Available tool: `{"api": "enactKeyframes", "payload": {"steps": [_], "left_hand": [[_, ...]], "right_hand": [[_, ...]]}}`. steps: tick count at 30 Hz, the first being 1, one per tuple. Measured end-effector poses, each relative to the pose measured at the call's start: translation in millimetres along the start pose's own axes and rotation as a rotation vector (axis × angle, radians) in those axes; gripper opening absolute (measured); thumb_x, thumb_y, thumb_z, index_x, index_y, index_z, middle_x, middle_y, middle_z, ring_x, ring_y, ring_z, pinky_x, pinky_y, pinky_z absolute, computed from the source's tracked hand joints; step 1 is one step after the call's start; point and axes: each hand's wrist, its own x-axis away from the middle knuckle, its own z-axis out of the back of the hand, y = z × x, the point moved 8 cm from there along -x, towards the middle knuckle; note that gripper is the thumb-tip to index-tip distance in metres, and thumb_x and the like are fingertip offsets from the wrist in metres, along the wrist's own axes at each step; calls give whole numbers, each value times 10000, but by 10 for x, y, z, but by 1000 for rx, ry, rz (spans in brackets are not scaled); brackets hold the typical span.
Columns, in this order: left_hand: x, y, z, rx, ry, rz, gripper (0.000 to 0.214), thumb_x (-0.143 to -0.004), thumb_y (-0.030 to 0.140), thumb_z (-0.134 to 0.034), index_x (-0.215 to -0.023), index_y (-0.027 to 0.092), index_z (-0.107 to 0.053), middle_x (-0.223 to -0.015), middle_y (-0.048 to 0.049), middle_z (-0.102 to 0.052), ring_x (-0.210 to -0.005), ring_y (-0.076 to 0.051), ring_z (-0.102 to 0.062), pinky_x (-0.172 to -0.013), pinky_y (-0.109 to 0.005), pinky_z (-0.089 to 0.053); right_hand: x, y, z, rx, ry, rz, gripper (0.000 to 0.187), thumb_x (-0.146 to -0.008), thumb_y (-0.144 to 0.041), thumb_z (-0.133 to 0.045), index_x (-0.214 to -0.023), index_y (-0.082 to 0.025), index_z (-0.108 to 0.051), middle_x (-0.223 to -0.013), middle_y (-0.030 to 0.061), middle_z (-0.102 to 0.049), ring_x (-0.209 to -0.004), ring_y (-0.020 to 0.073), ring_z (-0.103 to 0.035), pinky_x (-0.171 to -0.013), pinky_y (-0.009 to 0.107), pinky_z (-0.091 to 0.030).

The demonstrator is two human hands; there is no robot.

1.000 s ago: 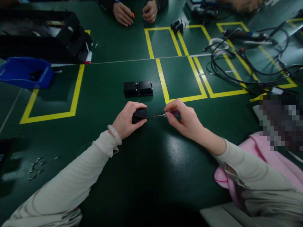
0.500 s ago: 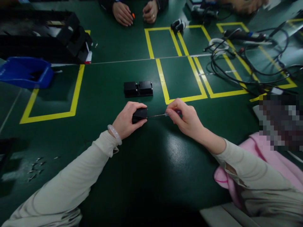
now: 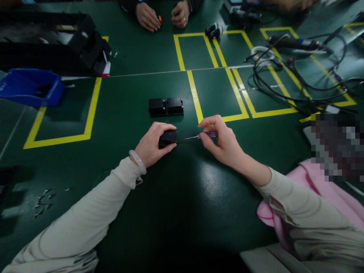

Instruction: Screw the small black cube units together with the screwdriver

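Note:
My left hand (image 3: 155,144) is wrapped round a small black block (image 3: 168,137), pressing it against the green table. In my right hand (image 3: 220,138) lies a screwdriver (image 3: 211,134) with a purplish handle, its thin shaft pointing left. The tip meets the block's right side near the lower corner; exactly what it touches is too small to make out. My right index finger is lifted off the handle, while the thumb rests by its front end. Just beyond my left hand sits a black part with two raised blocks (image 3: 166,107) and small metal screws.
Loose screws (image 3: 42,203) lie at the left. A blue bin (image 3: 32,89) and a long black rack (image 3: 54,45) stand at back left. Another person's hands (image 3: 148,17) rest at the far side. Cables (image 3: 301,94) and a pink cloth (image 3: 313,182) are on the right.
My right index finger has lifted and the fingers have opened a little round the screwdriver handle, showing more of it. My left hand and the block have stayed put.

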Motion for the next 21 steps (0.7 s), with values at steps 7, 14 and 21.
{"api": "enactKeyframes", "payload": {"steps": [7,14,21], "left_hand": [[2,-16,-10,-2,-10,22,403,-891,315,-637,-1266,220,-523,-1240,-78,-576,-1180,-259,-568,-1042,-467,-479],[0,-17,-5,-1,-6,17,414,-890,323,-642,-1271,215,-522,-1234,-79,-571,-1166,-256,-573,-1025,-450,-490],[-3,-19,-11,-11,-14,24,397,-894,331,-630,-1261,225,-522,-1221,-72,-582,-1162,-259,-570,-1029,-462,-482]], "right_hand": [[10,30,-27,-11,-28,-12,31,-962,-244,-529,-974,-216,-521,-774,-26,-590,-647,87,-583,-606,221,-441],[-2,16,-27,-28,-38,-14,84,-977,-291,-535,-952,-212,-523,-691,-56,-553,-552,69,-525,-559,210,-403],[-9,18,-11,-45,2,-9,63,-960,-233,-523,-1018,-215,-505,-712,-57,-550,-593,78,-536,-615,223,-427]]}}
